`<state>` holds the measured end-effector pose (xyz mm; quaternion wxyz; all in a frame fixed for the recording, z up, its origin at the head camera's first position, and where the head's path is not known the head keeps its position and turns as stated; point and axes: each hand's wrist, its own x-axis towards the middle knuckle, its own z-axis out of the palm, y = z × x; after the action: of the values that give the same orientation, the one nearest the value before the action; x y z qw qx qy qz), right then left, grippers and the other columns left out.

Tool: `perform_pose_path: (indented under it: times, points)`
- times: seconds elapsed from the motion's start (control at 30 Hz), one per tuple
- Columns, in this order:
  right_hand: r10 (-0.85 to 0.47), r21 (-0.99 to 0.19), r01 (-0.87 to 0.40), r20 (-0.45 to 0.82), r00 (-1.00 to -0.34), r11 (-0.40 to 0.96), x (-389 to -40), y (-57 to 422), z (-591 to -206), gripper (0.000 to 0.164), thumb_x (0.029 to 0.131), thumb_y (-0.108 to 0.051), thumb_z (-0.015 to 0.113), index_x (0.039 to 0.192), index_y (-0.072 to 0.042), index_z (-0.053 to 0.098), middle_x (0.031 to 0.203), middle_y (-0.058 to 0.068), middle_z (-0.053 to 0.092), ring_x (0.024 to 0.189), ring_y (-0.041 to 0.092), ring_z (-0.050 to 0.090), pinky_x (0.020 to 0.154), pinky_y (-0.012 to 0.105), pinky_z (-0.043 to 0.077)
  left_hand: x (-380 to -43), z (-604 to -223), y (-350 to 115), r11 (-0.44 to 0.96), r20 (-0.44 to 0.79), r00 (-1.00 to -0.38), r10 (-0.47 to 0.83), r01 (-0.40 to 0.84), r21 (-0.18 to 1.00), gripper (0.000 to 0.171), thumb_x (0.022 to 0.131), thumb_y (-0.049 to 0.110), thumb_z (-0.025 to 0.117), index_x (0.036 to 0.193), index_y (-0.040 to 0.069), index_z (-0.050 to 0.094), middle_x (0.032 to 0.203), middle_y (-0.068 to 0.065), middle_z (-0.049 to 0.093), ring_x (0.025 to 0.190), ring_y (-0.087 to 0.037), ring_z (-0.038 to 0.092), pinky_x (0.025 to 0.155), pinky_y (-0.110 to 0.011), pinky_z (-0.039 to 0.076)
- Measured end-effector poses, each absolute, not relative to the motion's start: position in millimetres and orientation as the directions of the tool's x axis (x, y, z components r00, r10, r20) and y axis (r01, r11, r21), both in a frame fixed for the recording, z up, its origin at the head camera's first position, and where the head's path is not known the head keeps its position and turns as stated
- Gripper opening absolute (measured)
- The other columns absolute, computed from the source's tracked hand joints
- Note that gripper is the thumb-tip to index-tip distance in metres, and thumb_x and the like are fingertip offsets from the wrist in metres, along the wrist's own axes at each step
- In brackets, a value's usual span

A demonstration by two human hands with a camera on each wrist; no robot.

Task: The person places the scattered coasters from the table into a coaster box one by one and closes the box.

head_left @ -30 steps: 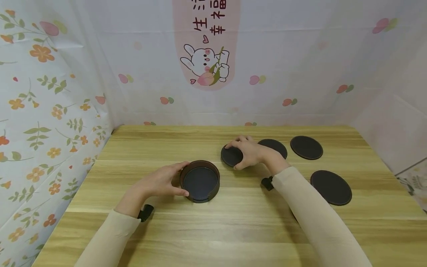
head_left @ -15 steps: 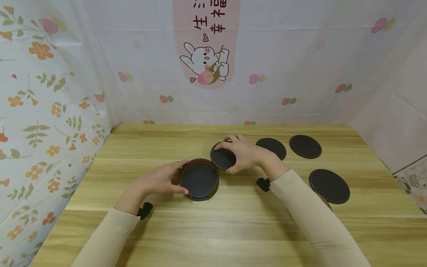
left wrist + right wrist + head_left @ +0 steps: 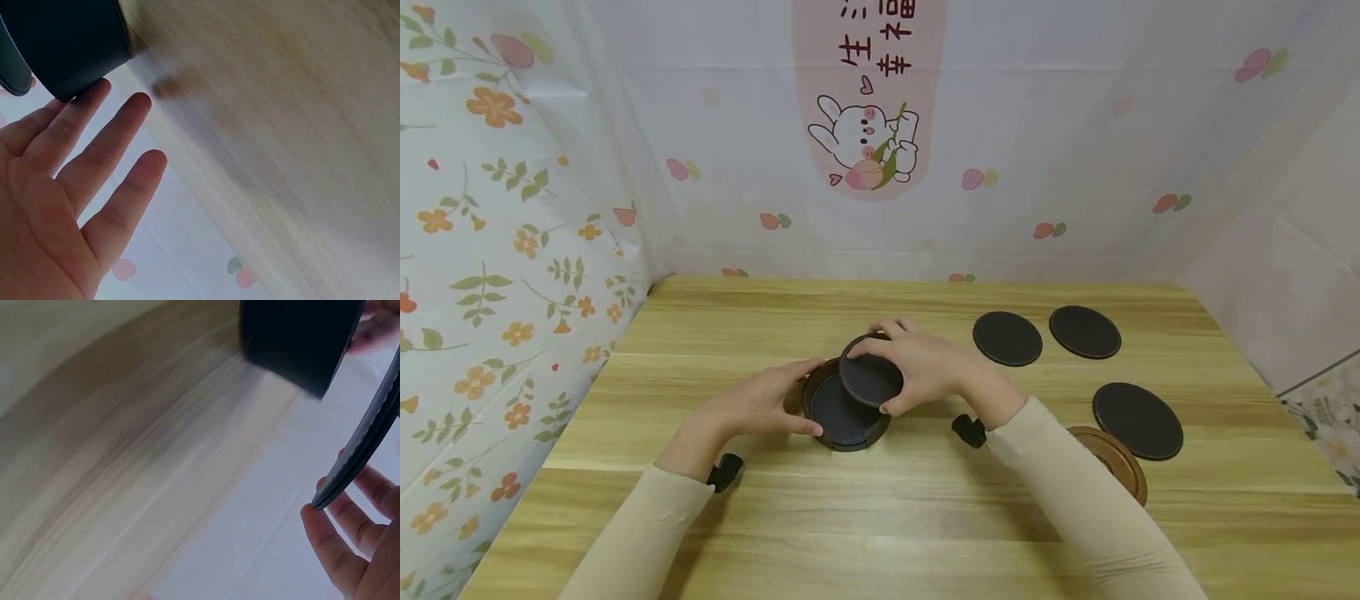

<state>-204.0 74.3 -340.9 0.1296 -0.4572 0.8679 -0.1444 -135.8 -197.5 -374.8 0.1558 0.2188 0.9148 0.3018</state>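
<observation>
Step in hand, by judgement: bringing a dark disc over a round holder for placement inside. Disc position: between the hands, raised and tilted, overlapping in the head view the part of the holder nearest the right hand. Contact between disc and holder rim: not possible to tell.

Right hand: pinching the disc by the edge, thumb at the near side, fingers at the far side. Left hand: fingers spread and nearly straight, fingertips against the holder wall, thumb at its near side; apparently steadying rather than clasping.

To the right of the right hand, on the wooden tabletop: a first loose disc, then a second loose disc farther out. Right of the right forearm: a third loose disc. Just beside it, partly hidden by the right sleeve: a brown round piece.

Next move, by judgement: steady the holder with the left hand. Shift the disc toward the left hand until centred. Level, lower inside the wall, then release. Avoid catching the disc edge on the rim.
</observation>
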Motion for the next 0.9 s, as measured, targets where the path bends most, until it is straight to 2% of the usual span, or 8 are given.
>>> perform_pose_path:
  times: [0.3,0.43,0.6,0.9]
  points:
    - [-0.867,-0.388,-0.784,-0.095,-0.49,0.485,-194,55,-342,0.077,0.074,-0.04,0.082,0.143,-0.031,0.049,0.152,0.007,0.033,0.131,0.026,0.035,0.099,0.044,0.047,-136,-373,-197,0.724,-0.154,-0.852,0.5,0.314,0.614,0.098,0.08,0.043,0.083,0.156,0.009,0.031,0.153,-0.011,0.045,0.138,-0.029,0.047,0.115,-0.051,0.038]
    - [-0.87,-0.392,-0.785,-0.101,-0.483,0.481,-190,50,-340,0.076,0.075,-0.039,0.082,0.143,-0.031,0.049,0.153,0.008,0.032,0.133,0.026,0.033,0.1,0.045,0.047,-137,-372,-197,0.718,-0.148,-0.851,0.504,0.317,0.619,0.097,0.08,0.042,0.083,0.155,0.01,0.032,0.152,-0.009,0.046,0.138,-0.028,0.048,0.115,-0.05,0.039]
    - [-0.873,-0.382,-0.791,-0.101,-0.478,0.477,-188,47,-343,0.076,0.076,-0.039,0.082,0.143,-0.031,0.049,0.151,0.006,0.032,0.128,0.024,0.034,0.097,0.041,0.048,-137,-372,-198,0.705,-0.141,-0.846,0.514,0.323,0.631,0.096,0.079,0.044,0.083,0.155,0.011,0.033,0.15,-0.007,0.049,0.137,-0.026,0.049,0.114,-0.049,0.04]
    - [-0.872,-0.365,-0.797,-0.106,-0.478,0.481,-186,42,-351,0.075,0.076,-0.04,0.081,0.143,-0.033,0.049,0.15,0.004,0.033,0.127,0.022,0.036,0.095,0.038,0.049,-138,-377,-198,0.694,-0.132,-0.838,0.529,0.338,0.636,0.097,0.079,0.046,0.082,0.156,0.013,0.033,0.154,-0.006,0.045,0.139,-0.026,0.046,0.115,-0.048,0.039]
